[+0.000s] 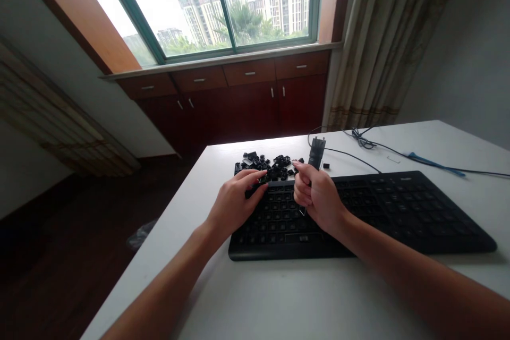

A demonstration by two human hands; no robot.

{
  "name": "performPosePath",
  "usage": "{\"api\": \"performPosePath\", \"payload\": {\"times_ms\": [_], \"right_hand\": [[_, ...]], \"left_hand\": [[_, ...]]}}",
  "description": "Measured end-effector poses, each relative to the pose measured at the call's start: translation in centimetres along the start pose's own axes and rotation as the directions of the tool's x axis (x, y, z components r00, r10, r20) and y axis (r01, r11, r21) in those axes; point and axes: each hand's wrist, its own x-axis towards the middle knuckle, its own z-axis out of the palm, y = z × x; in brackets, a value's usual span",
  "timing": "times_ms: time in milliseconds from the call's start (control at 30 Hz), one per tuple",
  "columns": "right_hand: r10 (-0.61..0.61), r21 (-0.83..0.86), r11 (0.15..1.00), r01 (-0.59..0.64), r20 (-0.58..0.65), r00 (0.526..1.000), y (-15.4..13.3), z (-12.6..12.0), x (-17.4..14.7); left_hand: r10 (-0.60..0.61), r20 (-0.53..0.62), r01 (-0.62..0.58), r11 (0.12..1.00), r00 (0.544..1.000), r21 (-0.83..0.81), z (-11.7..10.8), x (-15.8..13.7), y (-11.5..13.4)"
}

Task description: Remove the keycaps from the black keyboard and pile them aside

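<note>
A black keyboard [422, 212] lies across the white table, with most keycaps gone from its left and middle parts. My left hand [235, 199] is at its upper left edge, the thumb over the key area and the fingers at the back rim, closed on the keyboard. My right hand [319, 196] makes a fist above the middle of the keyboard. It grips an upright black keycap puller [316, 153] with small prongs on top; a thin wire end shows below the fist. Loose black keycaps [279, 166] are piled behind the keyboard, partly hidden by my hands.
A black cable [362, 141] lies coiled at the back right of the table [255, 297]. Near it are a blue tie strip [436, 164] and a thin bent wire [393, 160]. Red-brown cabinets [255, 109] stand beneath the window. A clear plastic bag [140, 235] is left of the table.
</note>
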Motion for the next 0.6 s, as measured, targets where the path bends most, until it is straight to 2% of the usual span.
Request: {"api": "performPosePath", "payload": {"times_ms": [100, 300, 367, 433, 500, 600], "right_hand": [[-0.024, -0.04, 0.999, 0.022, -0.035, 0.999, 0.5, -0.1, 0.1], [-0.088, -0.251, 0.965, 0.075, -0.04, 0.995, 1.3, 0.2, -0.4], [-0.092, -0.316, 0.945, 0.079, -0.024, 0.995, 1.4, 0.2, -0.5], [-0.084, -0.321, 0.944, 0.078, -0.006, 0.996, 1.4, 0.2, -0.4], [-0.053, -0.28, 0.958, 0.063, 0.043, 0.998, 1.4, 0.3, -0.3], [-0.014, -0.274, 0.959, 0.066, 0.189, 0.982, 1.6, 0.6, -0.2]], "left_hand": [[0.046, -0.01, -0.046, 0.999, 0.999, 0.004, 0.0, -0.1, 0.9], [0.131, 0.084, -0.125, 0.99, 0.988, -0.071, 0.2, -0.8, 3.5], [0.103, 0.089, -0.091, 0.987, 0.991, -0.13, 0.5, -1.2, 4.2], [0.015, 0.073, 0.005, 0.961, 0.997, -0.278, 1.0, -1.6, 5.0], [-0.125, 0.066, 0.142, 0.853, 0.99, -0.503, 1.8, -2.0, 5.9], [-0.316, 0.113, 0.293, 0.613, 0.942, -0.734, 3.1, -1.8, 7.5]]}}
